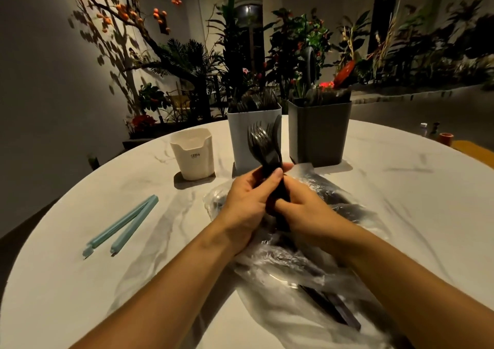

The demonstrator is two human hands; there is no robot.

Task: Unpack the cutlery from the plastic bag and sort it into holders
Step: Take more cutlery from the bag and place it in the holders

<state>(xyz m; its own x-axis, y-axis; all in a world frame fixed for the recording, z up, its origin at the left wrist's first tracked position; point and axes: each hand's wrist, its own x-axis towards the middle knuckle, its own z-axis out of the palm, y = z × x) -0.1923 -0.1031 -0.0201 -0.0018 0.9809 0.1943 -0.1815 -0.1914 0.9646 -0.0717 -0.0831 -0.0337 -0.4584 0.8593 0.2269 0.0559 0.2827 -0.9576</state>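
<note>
Both hands hold one bundle of black plastic cutlery (263, 145) upright over the clear plastic bag (299, 268). Forks and a knife tip stick up from the bundle. My left hand (248, 201) grips the handles from the left, thumb across the front. My right hand (302, 204) grips the lower handles from the right. The bag lies crumpled on the table with more dark cutlery inside. Behind stand a light grey holder (240, 140) with forks in it, a dark grey holder (319, 135) with cutlery in it, and a small cream holder (192, 156) whose contents I cannot see.
A round white marble table (401, 188) carries everything. An open light blue bag clip (123, 225) lies at the left. Small bottles and an orange cup (446, 138) sit at the far right edge. Plants and a dark wall stand behind the table.
</note>
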